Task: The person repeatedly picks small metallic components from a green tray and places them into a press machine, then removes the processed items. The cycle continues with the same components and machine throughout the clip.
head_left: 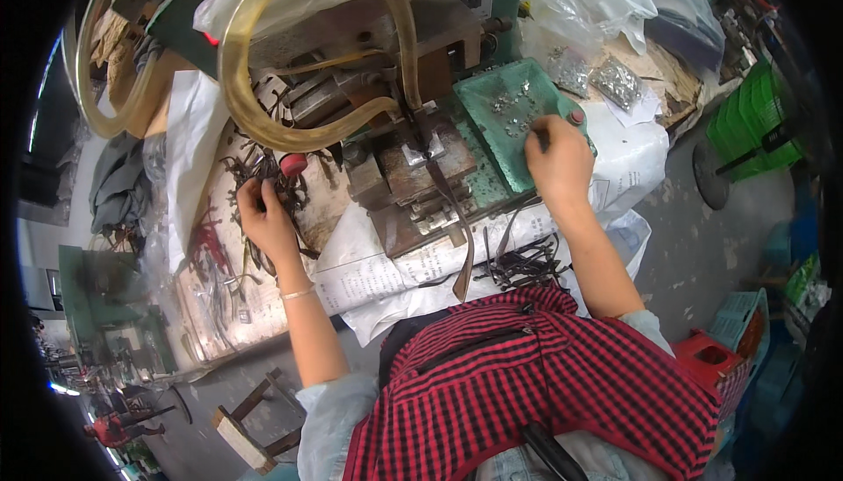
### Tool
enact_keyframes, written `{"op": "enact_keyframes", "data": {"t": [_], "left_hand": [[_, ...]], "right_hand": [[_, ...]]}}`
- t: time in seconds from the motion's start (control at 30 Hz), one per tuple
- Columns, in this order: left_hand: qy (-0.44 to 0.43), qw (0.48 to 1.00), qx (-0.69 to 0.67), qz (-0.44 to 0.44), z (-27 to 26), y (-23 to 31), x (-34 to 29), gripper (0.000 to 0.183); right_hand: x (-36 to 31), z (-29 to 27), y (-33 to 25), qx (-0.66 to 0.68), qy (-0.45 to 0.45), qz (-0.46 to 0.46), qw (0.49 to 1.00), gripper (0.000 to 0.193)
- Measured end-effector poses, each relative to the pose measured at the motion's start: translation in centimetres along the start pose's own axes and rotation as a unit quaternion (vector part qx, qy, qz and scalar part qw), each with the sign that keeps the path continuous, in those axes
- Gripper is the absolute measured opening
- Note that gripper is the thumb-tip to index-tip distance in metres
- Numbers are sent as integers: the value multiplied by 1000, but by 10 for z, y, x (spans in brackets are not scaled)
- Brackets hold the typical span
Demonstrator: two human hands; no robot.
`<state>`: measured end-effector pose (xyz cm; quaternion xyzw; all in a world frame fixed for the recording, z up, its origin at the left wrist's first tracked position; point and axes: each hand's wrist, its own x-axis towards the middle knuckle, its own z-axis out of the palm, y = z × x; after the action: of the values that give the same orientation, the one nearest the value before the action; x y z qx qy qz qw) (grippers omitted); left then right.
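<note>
My left hand (266, 219) is at the left of the machine, over a pile of thin dark straps (260, 165) and just below a red round knob (293, 165). Its fingers are curled; what they hold, if anything, I cannot make out. At the right, my right hand (559, 163) is closed over the near right part of a green tray (479, 99) with small shiny metal pieces (516, 105). Whatever its fingertips pinch is hidden. Between my hands, a dark brown strap (452, 202) runs from the metal block (426, 151) of the machine down toward me, touched by neither hand.
Thick yellowish hoses (230, 68) loop over the machine. More dark straps (527, 266) lie on white printed sheeting (369, 261) near my checked apron. Plastic bags of small metal parts (616, 81) stand behind the tray. A green basket (751, 121) is at the far right, a wooden stool (250, 428) at lower left.
</note>
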<state>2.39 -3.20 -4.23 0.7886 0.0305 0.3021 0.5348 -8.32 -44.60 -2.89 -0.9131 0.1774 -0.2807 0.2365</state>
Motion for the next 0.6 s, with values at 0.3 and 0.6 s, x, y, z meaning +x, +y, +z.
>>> {"op": "enact_keyframes", "data": {"t": [0.3,0.6], "left_hand": [[-62,946,-317,-3,1,132,-41,16],[-99,929,-287,212,29,218,-31,13]], "right_hand": [[14,-10,-41,328,50,51,942,13],[-4,-19,-134,559,-18,-27,829,36]]}}
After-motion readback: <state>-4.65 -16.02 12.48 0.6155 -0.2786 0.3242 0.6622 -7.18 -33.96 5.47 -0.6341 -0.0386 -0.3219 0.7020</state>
